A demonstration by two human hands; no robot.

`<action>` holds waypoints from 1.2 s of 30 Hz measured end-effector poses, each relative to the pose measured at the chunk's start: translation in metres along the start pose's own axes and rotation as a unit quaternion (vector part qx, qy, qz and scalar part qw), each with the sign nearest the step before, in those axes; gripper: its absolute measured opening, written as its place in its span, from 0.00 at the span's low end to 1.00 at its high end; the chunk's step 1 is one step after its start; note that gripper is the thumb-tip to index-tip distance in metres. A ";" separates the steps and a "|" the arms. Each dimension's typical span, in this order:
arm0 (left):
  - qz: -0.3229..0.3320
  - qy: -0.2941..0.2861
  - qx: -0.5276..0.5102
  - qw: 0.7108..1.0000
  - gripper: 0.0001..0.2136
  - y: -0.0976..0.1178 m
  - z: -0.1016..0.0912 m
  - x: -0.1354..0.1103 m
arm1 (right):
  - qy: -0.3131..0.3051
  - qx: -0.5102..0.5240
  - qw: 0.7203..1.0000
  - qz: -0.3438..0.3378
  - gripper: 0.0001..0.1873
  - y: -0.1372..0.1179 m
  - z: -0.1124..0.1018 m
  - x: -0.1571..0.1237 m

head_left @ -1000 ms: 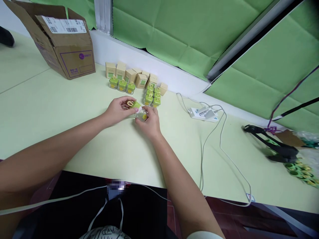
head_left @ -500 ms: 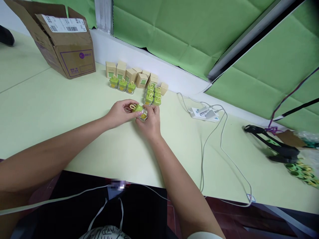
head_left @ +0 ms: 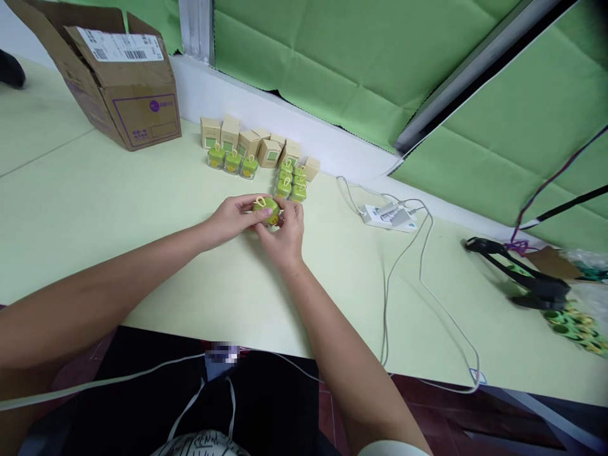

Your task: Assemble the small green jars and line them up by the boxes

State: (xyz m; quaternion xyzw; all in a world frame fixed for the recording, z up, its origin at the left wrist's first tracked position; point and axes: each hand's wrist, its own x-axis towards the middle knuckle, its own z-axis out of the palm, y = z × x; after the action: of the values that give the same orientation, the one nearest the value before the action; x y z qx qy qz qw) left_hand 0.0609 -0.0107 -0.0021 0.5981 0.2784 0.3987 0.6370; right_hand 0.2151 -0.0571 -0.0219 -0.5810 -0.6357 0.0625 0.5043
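Observation:
Between both hands is a small clear jar with a green lid and a pale loop (head_left: 268, 206), held just above the table. My left hand (head_left: 237, 214) is closed on its left side, thumb across the lid. From the right, the fingers of my right hand (head_left: 285, 231) grip the jar's other side and partly cover it. Behind the hands stand matching green-lidded jars: a row of three (head_left: 232, 162) and a cluster of several (head_left: 291, 180). Small tan cartons (head_left: 270, 152) line up behind these jars.
At the back left sits an open cardboard box (head_left: 137, 101). A white power strip (head_left: 389, 217) with plugs and trailing cables (head_left: 422, 266) lies right of my hands. Further right are a black stand-like object (head_left: 522, 272) and a pile of green and yellow pieces (head_left: 574, 329).
The held jar has turned from lying tilted with its loop pointing left to more upright, its loop now on top. Both hands stay in nearly the same place.

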 end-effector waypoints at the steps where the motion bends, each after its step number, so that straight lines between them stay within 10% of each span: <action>1: 0.001 -0.010 -0.004 1.000 0.32 0.001 0.002 -0.001 | -0.002 0.001 1.000 0.004 0.26 -0.002 0.000 -0.001; 18: -0.055 -0.019 0.097 0.994 0.13 -0.003 -0.010 0.006 | -0.121 0.046 0.991 0.029 0.28 0.000 -0.008 0.006; 27: 0.005 0.102 0.360 0.927 0.27 -0.001 -0.029 0.010 | -0.036 -0.060 0.992 0.109 0.25 0.019 -0.017 0.016; 36: 0.006 0.076 0.368 0.927 0.22 -0.013 -0.040 0.018 | 0.031 -0.098 0.987 0.126 0.22 0.049 0.003 0.038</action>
State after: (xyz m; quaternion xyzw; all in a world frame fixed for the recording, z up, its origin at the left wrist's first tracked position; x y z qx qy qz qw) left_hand 0.0390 0.0263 -0.0176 0.7603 0.4497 0.3157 0.3466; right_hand 0.2530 -0.0099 -0.0345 -0.7049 -0.5441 0.0452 0.4528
